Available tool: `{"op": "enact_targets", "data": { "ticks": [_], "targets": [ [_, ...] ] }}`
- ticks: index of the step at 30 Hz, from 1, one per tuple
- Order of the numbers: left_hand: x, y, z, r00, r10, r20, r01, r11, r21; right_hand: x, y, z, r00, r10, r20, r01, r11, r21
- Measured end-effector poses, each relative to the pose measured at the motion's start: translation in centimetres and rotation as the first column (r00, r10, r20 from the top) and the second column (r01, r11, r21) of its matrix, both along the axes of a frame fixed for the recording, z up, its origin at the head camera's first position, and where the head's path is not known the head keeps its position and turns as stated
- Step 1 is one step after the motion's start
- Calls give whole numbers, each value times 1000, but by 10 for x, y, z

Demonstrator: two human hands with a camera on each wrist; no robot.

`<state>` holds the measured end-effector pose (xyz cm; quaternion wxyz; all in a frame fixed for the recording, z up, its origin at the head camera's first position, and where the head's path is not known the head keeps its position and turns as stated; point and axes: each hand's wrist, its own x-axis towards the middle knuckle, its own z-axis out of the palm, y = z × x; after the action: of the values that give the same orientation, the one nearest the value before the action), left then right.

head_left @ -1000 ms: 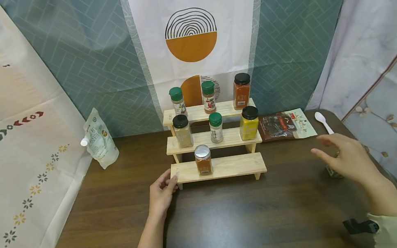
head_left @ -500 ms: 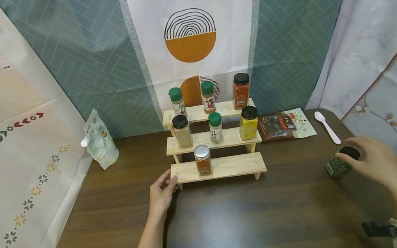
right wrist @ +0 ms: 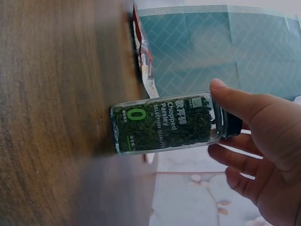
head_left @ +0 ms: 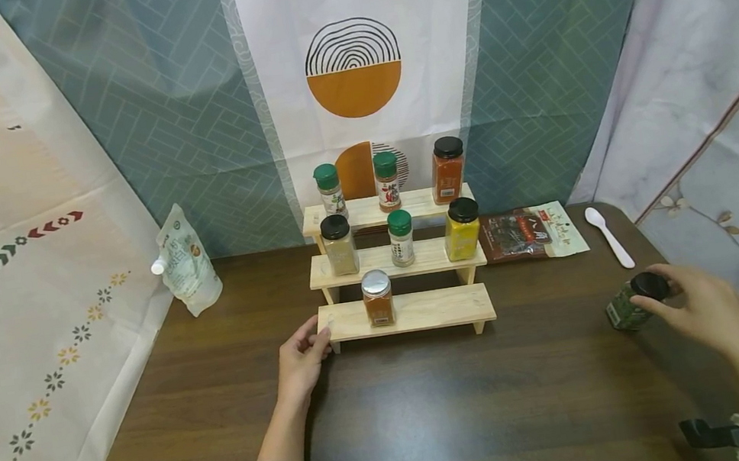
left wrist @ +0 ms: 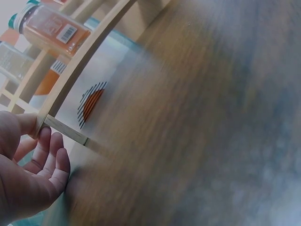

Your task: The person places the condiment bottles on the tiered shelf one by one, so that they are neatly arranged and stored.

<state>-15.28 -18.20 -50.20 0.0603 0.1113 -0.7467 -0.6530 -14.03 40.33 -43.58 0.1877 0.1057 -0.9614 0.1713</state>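
Note:
My left hand (head_left: pixel 301 360) pinches the front left end of a three-step wooden spice rack (head_left: pixel 441 308); in the left wrist view, thumb and forefinger are at the corner of its lowest board (left wrist: pixel 70 84). At the right, my right hand (head_left: pixel 704 305) grips a chopped parsley jar (head_left: pixel 628 309) near its black lid, thumb on one side and fingers on the other. Its green contents and label show in the right wrist view, where the parsley jar (right wrist: pixel 164 123) stands with its base on the table. A silver-capped spice jar (head_left: pixel 378 299) stands on the lowest step.
Spice jars with green or black lids fill the upper steps, among them a yellow one (head_left: pixel 462 230) and an orange-red one (head_left: pixel 448 170). Right of the rack lie a brown spice packet (head_left: pixel 529 232) and a white spoon (head_left: pixel 610 238). A spouted pouch (head_left: pixel 185 261) stands back left.
My right hand has moved right and down to the parsley jar and closed its fingers about the top. My left hand has stayed at the rack's corner.

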Motion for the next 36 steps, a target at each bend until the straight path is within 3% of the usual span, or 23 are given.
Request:
{"op": "enact_targets", "data": {
  "ticks": [8,19,28,36],
  "targets": [
    [0,0,0,1000,1,-6,-1,1000,-3,-2,-1,-7,990,6,-139,-11,999,-34],
    [1,1,0,1000,-5,-23,5,1000,-1,-5,-26,-6,986,-16,-163,-2,994,-112],
    [2,1,0,1000,-8,-24,8,1000,-6,-11,-59,-3,968,56,-244,-100,980,-171],
    [0,0,-2,1000,0,-22,0,1000,-15,-20,-86,7,961,101,-256,-153,970,-190]
  ]
}}
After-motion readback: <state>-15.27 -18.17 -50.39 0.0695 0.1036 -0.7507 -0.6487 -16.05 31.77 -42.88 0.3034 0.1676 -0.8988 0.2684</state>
